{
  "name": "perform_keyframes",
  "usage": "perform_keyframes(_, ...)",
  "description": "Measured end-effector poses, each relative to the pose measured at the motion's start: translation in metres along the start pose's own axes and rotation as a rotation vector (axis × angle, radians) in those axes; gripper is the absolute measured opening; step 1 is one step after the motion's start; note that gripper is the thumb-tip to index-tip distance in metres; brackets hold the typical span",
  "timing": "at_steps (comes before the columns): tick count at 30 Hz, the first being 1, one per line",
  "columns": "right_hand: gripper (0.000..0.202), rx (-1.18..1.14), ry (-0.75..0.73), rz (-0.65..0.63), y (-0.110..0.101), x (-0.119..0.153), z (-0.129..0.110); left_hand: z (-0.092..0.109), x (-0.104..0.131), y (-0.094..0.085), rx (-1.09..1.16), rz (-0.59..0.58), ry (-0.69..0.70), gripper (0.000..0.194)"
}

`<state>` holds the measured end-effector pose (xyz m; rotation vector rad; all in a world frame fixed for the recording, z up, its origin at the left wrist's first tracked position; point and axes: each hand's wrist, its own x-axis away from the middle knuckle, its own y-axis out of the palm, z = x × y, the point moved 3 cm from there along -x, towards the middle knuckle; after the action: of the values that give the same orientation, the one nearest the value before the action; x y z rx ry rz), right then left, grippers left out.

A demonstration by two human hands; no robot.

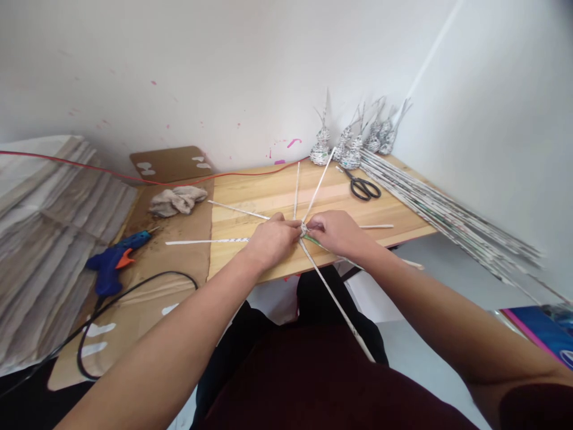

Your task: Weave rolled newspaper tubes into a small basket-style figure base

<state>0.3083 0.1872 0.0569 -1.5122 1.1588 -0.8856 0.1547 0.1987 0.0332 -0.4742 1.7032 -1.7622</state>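
Several rolled newspaper tubes point(317, 186) spread like spokes from a small woven center point(304, 229) on the wooden table. My left hand point(274, 240) is closed over the left side of that center, its fingers gripping the crossing tubes. On the right side, my right hand point(333, 232) pinches a paper tube close against the weave. One long tube point(335, 301) runs from the center over the table's front edge towards my lap. What lies beneath my fingers is hidden.
Black-handled scissors point(365, 189) lie near a bundle of paper tubes point(439, 206). Woven gourd-shaped pieces point(320, 148) stand by the wall. At left are a blue glue gun point(111, 263) with its cord, a crumpled cloth point(178, 200) and a newspaper stack point(49, 251).
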Motion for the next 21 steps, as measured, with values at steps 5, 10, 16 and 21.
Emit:
perform_keyframes(5,0.019,-0.059,0.030,-0.003,0.001,0.010,0.000,-0.001,0.002,0.002,0.014,0.016,-0.038,0.022)
perform_keyframes(10,0.017,-0.067,0.020,0.042,0.005,0.016,0.004,0.000,0.002,0.003,-0.033,0.011,-0.130,0.024)
perform_keyframes(16,0.018,-0.009,-0.027,0.009,0.005,0.015,0.002,0.006,0.002,0.000,-0.088,-0.009,-0.077,0.039)
perform_keyframes(21,0.021,0.072,-0.108,-0.015,0.002,0.018,0.001,0.008,-0.001,-0.004,-0.107,-0.037,-0.061,0.035)
